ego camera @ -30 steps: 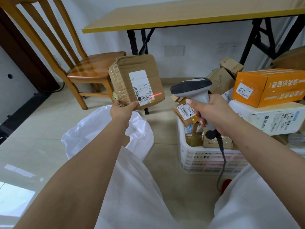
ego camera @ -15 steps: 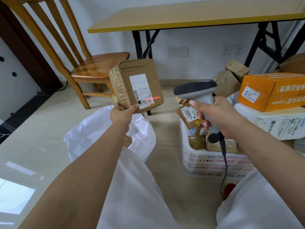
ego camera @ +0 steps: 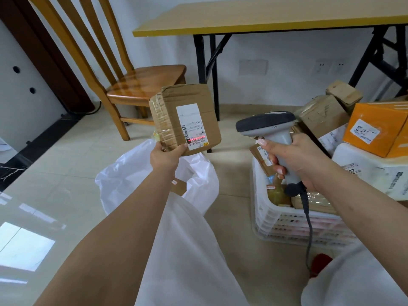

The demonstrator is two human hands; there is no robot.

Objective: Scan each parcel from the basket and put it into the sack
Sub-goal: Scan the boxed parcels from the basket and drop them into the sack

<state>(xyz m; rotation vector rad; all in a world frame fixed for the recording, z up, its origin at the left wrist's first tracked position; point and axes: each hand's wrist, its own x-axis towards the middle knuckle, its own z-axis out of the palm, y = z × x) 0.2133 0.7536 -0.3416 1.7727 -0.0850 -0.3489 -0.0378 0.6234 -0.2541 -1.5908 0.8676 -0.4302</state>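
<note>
My left hand (ego camera: 166,156) grips the bottom corner of a brown cardboard parcel (ego camera: 174,113) and holds it up above the white sack (ego camera: 132,171). Its white label faces me, and a red scan line lies across the barcode. My right hand (ego camera: 295,157) holds a grey barcode scanner (ego camera: 267,127) by its handle, its head pointing left at the parcel. The white plastic basket (ego camera: 278,224) sits under my right hand with several parcels inside. A brown box shows inside the sack's mouth.
A wooden chair (ego camera: 141,85) stands behind the parcel, and a folding table (ego camera: 265,18) with black legs runs along the wall. An orange box (ego camera: 379,127), a white box (ego camera: 371,168) and brown cartons are stacked at the right. The scanner's cable hangs over the basket.
The parcel and both hands have sunk slightly in view and shifted a little. The red scan line has moved left, from the label's right edge onto the barcode.
</note>
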